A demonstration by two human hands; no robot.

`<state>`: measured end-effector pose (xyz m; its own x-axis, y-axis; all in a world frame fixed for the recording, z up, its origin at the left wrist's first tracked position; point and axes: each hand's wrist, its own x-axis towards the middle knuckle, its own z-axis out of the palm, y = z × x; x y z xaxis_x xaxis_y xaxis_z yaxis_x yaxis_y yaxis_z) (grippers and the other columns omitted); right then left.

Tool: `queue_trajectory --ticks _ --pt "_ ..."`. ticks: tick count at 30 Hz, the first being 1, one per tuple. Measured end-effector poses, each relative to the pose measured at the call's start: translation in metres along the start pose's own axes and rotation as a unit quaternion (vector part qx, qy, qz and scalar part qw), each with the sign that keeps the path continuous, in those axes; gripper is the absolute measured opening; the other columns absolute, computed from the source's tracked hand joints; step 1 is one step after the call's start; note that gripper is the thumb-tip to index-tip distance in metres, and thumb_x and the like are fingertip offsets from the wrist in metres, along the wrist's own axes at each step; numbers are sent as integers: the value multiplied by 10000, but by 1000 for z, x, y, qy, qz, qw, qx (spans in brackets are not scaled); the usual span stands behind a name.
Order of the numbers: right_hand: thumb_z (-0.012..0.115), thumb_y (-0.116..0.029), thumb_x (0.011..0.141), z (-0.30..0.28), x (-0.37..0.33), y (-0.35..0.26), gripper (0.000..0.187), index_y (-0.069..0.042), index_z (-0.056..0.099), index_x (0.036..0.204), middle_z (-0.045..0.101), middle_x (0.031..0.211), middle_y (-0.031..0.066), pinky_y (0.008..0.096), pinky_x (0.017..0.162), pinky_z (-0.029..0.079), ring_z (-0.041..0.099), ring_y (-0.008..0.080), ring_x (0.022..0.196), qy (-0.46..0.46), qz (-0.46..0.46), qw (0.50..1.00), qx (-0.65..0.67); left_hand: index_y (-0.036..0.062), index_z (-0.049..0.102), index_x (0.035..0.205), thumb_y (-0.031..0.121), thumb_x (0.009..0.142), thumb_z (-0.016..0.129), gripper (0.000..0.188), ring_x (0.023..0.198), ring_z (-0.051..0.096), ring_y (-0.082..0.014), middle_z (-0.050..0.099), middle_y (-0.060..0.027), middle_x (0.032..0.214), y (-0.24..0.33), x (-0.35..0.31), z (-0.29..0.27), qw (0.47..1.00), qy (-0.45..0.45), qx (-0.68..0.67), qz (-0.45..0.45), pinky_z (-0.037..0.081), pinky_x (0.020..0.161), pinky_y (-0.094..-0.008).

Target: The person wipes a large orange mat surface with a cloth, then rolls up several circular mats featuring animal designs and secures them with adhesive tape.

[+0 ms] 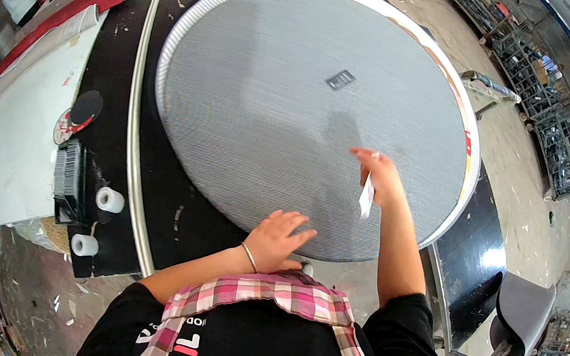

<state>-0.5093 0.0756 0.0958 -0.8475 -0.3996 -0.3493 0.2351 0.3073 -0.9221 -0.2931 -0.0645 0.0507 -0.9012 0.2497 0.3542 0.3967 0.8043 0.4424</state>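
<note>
A large round panel (261, 97) faced with grey woven mesh lies in front of me, with a pale ribbed rim along its far and left sides. My left hand (277, 241) rests at its near edge, fingers spread and nothing held. Over the right part of the panel, my right hand (381, 178) pinches a narrow white slip (366, 200), which looks like paper or tape. The index finger stretches out to the left. A small dark rectangular piece (340, 79) with lighter marks sits on the mesh farther away.
Beneath the panel is a black table (117, 72), crossed at left by a metal tube (141, 76). Two white rolls (109, 200), a black box (71, 182) and dark discs (87, 109) lie there. A grey chair (524, 315) stands right; wire carts (546, 79) line the far right.
</note>
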Motion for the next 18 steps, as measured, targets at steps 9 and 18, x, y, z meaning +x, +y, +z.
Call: queue_trajectory --ticks 9,18 --pt "690 -343 617 -134 -112 90 384 -154 601 939 515 726 63 360 608 430 548 250 676 -100 -283 819 -488 78 588 861 266 537 691 389 884 529 -242 563 -78 910 24 34 11 998 -49 42 -23 409 761 -383" --pt "597 -344 734 -133 -12 30 259 -86 600 764 524 705 76 357 636 400 528 254 688 54 -332 809 -482 67 526 662 407 668 656 364 645 491 -256 496 -71 682 -15 117 -17 902 -56 105 -416 390 612 -361"
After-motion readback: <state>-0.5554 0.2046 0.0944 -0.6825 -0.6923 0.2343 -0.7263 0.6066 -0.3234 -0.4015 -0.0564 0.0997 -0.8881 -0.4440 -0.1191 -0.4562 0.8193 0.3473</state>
